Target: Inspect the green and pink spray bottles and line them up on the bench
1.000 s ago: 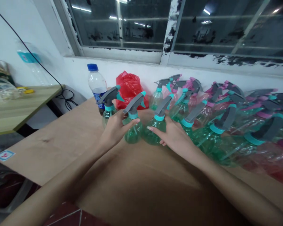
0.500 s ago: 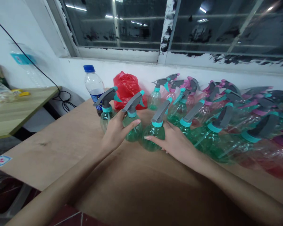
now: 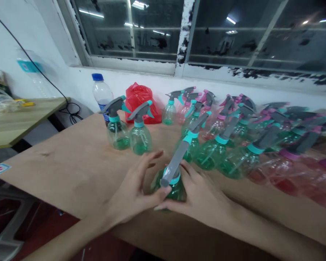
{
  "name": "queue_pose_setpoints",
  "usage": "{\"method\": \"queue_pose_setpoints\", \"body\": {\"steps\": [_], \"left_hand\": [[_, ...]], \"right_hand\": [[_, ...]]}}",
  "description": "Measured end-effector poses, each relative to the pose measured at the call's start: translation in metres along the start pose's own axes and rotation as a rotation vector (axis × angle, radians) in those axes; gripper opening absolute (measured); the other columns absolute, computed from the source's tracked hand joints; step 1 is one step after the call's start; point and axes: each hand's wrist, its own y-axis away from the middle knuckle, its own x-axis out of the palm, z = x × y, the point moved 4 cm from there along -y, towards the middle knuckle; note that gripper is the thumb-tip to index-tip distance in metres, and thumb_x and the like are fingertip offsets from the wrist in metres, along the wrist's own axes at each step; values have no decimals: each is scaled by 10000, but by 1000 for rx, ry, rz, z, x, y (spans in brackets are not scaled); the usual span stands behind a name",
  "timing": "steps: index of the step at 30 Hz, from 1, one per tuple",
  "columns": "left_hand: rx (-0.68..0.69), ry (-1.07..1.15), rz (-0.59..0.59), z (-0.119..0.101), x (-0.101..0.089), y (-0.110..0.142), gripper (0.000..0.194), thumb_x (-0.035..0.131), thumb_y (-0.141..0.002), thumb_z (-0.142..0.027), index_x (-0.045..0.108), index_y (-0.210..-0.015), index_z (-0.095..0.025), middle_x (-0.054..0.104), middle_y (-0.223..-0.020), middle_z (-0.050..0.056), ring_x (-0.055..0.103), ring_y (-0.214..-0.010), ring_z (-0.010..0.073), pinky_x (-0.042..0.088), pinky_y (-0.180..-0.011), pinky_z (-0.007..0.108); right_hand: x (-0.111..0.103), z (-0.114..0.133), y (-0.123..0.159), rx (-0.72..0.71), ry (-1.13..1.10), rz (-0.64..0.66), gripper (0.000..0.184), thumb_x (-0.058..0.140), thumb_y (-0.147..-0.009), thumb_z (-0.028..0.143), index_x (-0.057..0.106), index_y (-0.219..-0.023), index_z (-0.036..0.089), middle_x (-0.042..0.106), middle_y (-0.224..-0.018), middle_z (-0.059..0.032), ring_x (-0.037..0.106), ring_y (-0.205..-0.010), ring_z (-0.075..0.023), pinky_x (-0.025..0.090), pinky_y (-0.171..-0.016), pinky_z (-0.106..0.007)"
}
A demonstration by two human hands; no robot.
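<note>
A green-tinted spray bottle [image 3: 175,190] with a grey trigger head and turquoise collar stands between my hands near the table's front. My right hand [image 3: 203,192] wraps its right side, thumb across the front. My left hand [image 3: 133,190] curves round the left side, thumb against the bottle below the grey head and fingers behind it; motion blurs both hands slightly. Two more green spray bottles, one [image 3: 140,139] and another [image 3: 118,136], stand side by side beyond my left hand. To the right, several green spray bottles [image 3: 210,154] are grouped with pink ones [image 3: 273,174].
A blue-capped drink bottle [image 3: 101,92] and a red plastic bag [image 3: 141,99] stand by the wall at the back of the wooden table [image 3: 59,159]. Another table [image 3: 29,116] with a black cable [image 3: 73,112] beside it is at left. A window [image 3: 130,32] is above.
My hands have drawn a green spray bottle from the row toward me. My left hand has left the left-hand pair and come round this bottle. The view has shifted slightly.
</note>
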Motion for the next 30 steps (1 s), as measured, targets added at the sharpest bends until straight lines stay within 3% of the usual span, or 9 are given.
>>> {"method": "queue_pose_setpoints", "body": {"steps": [4, 7, 10, 13, 16, 19, 22, 26, 30], "left_hand": [[97, 92, 89, -38, 41, -18, 632, 676, -758, -305, 364, -1307, -301, 577, -1242, 54, 580, -1119, 255, 518, -936, 411], [70, 196, 116, -60, 67, -31, 566, 678, -748, -269, 409, -1245, -289, 638, -1100, 26, 631, -1001, 228, 567, -824, 336], [37, 254, 161, -76, 92, -43, 462, 677, -748, -295, 478, -1164, -271, 661, -944, 12, 644, -947, 243, 577, -760, 343], [33, 288, 215, -86, 116, -53, 432, 665, -768, -312, 491, -1159, -251, 654, -969, 28, 638, -957, 242, 559, -836, 376], [63, 276, 197, -94, 135, -64, 377, 614, -794, -249, 497, -1152, -250, 648, -1027, 26, 634, -937, 214, 542, -874, 363], [143, 257, 169, -102, 146, -74, 381, 543, -751, -134, 511, -1109, -261, 644, -1012, 1, 632, -908, 192, 542, -850, 317], [198, 240, 186, -107, 150, -82, 412, 514, -714, -101, 521, -1085, -279, 632, -946, -27, 631, -810, 172, 548, -767, 286], [150, 162, 203, -104, 149, -90, 377, 504, -712, -134, 556, -1057, -277, 562, -699, -49, 543, -550, 160, 509, -587, 304], [149, 113, 180, -99, 145, -96, 332, 495, -708, -202, 581, -1020, -276, 525, -656, -39, 486, -503, 162, 476, -539, 300]], "right_hand": [[-14, -10, 30, 3, -59, 88, 741, 555, -725, 724, 560, -1185, 144, 606, -1152, -154, 642, -952, -309, 568, -711, -452], [-26, -23, 51, 16, -80, 99, 660, 559, -734, 713, 599, -1117, 178, 615, -1130, -129, 637, -949, -284, 572, -693, -411], [-37, -37, 70, 53, -50, 80, 650, 542, -736, 725, 611, -1088, 182, 617, -1113, -120, 641, -913, -277, 575, -635, -396], [-48, -53, 84, 97, -15, 71, 662, 544, -724, 736, 615, -1108, 201, 612, -1113, -113, 649, -887, -276, 574, -618, -396], [-57, -68, 95, 122, 30, 33, 632, 556, -702, 750, 651, -1017, 210, 621, -1093, -113, 640, -927, -291, 571, -636, -392], [-61, -83, 102, 92, 10, -40, 701, 556, -638, 800, 649, -961, 185, 640, -1062, -115, 615, -985, -301, 562, -722, -410], [-57, -98, 109, 48, -37, -35, 755, 550, -627, 807, 628, -975, 142, 654, -1008, -124, 616, -952, -291, 547, -782, -433], [-47, -122, 124, 17, -36, 6, 778, 564, -706, 730, 568, -1133, 80, 649, -1059, -156, 606, -999, -289, 515, -871, -465], [-35, -145, 141, 4, -62, 34, 645, 569, -831, 569, 477, -1288, 124, 586, -1258, -142, 522, -1199, -254, 448, -1006, -447]]}}
